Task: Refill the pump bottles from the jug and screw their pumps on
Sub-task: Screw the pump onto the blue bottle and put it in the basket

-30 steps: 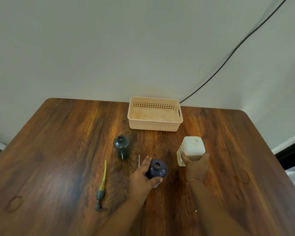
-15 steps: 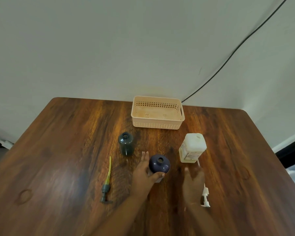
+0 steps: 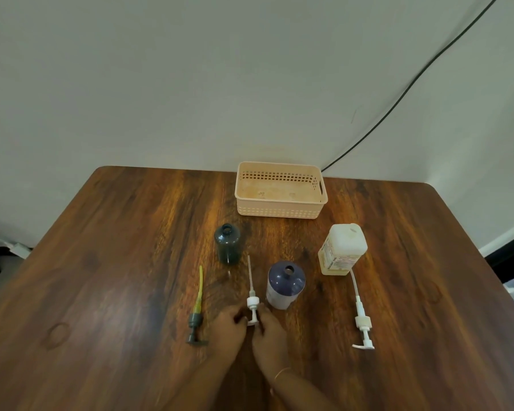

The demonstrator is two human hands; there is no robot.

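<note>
A navy pump bottle (image 3: 285, 289) stands uncapped at the table's middle. A dark green bottle (image 3: 227, 244) stands uncapped behind it to the left. The white jug (image 3: 342, 249) stands to the right. One white pump (image 3: 252, 302) lies on the table left of the navy bottle, tube pointing away from me. My left hand (image 3: 229, 324) and my right hand (image 3: 269, 336) meet at its head, fingers closed on it from both sides. A second white pump (image 3: 362, 321) lies in front of the jug. A green pump with a yellow tube (image 3: 197, 310) lies at the left.
A peach plastic basket (image 3: 279, 209) sits at the table's far edge by the wall. A black cable (image 3: 398, 96) runs down the wall behind it. The wooden table (image 3: 116, 262) ends at the right at a rounded corner.
My left hand let go of the navy bottle and my right hand left the jug. Both pulled back toward me and closed on the head of the white pump.
</note>
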